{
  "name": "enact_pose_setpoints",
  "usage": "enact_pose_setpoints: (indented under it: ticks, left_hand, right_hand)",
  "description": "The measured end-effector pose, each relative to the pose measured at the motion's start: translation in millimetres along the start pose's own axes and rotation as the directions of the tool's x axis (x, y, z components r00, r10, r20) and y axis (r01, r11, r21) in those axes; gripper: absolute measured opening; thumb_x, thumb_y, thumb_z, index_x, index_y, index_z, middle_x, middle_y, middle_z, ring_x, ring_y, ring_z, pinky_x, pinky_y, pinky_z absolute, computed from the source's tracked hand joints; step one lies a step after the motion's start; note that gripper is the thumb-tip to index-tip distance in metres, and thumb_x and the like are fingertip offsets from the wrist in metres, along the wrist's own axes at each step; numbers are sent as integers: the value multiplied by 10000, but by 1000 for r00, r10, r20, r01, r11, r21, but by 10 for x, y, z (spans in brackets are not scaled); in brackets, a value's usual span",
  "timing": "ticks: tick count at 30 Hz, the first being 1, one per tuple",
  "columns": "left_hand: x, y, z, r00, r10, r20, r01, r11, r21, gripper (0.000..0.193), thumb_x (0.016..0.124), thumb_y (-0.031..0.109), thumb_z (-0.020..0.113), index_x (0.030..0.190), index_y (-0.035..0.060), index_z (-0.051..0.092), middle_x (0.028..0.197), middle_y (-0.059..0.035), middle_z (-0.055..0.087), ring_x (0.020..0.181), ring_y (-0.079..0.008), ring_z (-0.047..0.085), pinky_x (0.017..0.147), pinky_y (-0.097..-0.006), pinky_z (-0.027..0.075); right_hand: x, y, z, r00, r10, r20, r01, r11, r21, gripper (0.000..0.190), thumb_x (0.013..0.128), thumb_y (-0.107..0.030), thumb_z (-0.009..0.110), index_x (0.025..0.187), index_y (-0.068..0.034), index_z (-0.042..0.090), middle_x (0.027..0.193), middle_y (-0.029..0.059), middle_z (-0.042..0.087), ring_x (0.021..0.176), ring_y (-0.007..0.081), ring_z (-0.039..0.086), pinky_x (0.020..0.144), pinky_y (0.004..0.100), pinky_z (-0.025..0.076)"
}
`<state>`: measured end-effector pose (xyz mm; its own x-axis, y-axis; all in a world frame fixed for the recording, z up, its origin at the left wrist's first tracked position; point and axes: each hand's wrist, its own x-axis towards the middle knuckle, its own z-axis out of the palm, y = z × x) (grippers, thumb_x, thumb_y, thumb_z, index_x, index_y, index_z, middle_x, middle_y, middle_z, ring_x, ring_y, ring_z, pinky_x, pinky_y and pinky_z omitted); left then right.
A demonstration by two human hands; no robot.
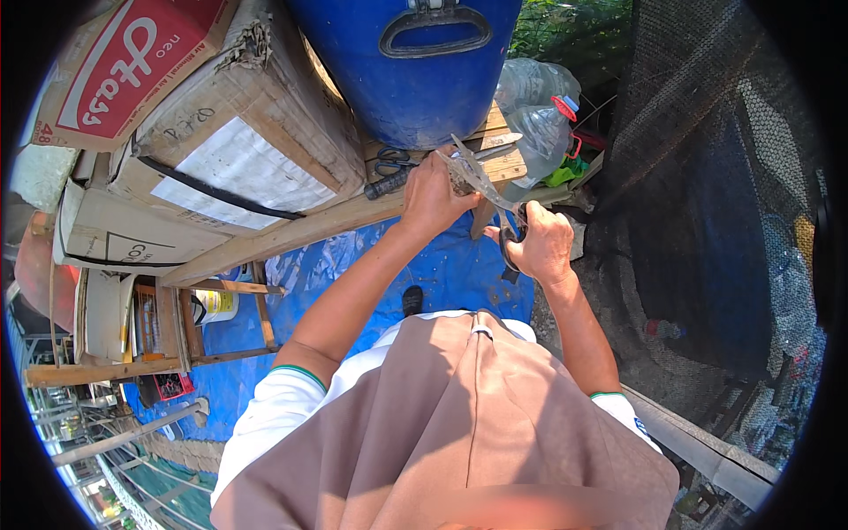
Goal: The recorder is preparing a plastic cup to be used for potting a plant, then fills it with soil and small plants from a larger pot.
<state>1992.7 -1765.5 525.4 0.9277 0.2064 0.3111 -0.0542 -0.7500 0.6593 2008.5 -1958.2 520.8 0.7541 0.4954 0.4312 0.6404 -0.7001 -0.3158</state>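
My right hand (544, 242) grips the dark handles of a pair of large scissors (487, 187), whose worn blades stand apart and point up and left. At the blades, my left hand (430, 192) holds a small brownish piece (460, 183), partly hidden by its fingers and the scissors; I cannot tell what it is. Behind my left hand, a smaller pair of scissors (391, 159) with dark blue handles and a black cylindrical thing (387, 184) lie on the wooden bench (509, 162). A pointed metal blade (503, 140) lies near the bench's right end.
A blue plastic drum (424, 86) stands on the bench, left of which are stacked cardboard boxes (265, 132). Large clear plastic bottles (536, 132) stand beyond the bench's right end. Dark netting (689, 199) hangs at the right. A blue tarpaulin (371, 265) covers ground below.
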Motion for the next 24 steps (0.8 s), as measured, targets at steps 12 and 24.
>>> enact_pose_setpoints:
  ticks: [12,24]
  left_hand:
    - [30,-27,12,978,-194,79,204,967,-152,772,566,337,812,1134,-52,462,989,-223,606,941,-319,595,813,-374,462]
    - [104,-315,24,942,-36,-334,-6,992,-123,742,606,289,808,1170,0,422,1058,-177,544,973,-284,556,855,-356,435]
  right_hand:
    - [-45,85,80,972,193,136,-199,980,31,533,614,-520,744,666,-49,500,586,143,578,602,324,607,550,387,463]
    - [-196,244,159,692,-248,678,-661,160,733,699,675,-682,607,872,-15,538,757,47,544,684,137,555,628,278,470]
